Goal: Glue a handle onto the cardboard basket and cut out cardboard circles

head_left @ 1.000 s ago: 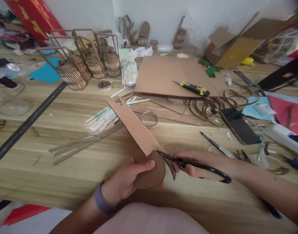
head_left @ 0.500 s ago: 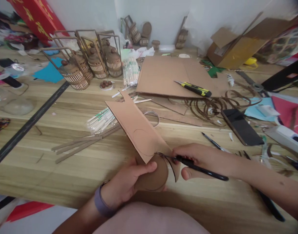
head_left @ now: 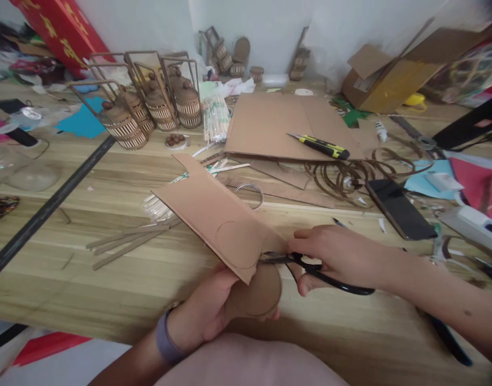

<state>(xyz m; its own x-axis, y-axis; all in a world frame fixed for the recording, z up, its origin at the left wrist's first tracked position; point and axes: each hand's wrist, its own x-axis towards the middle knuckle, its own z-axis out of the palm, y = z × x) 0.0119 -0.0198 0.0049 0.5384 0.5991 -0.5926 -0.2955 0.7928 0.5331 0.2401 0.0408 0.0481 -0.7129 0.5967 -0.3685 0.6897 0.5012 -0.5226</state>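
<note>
A cardboard piece with pencilled circles slants above the table. My left hand holds its lower end, where a rounded, partly cut disc shows; the thumb is hidden behind the cardboard and fingertips show under the disc. Black-handled scissors are in my right hand, their blades at the cardboard between the disc and the circle above it. A narrow offcut curves down beside the right thumb.
A cardboard sheet bears a yellow-black cutter. A tape ring, coiled brown strips, a phone, wrapped sticks and small woven baskets lie or stand around. Pliers-like handles lie right.
The cardboard has turned, its far end swinging left and down, and now covers my left thumb. The scissors' handles have spread apart in my right hand.
</note>
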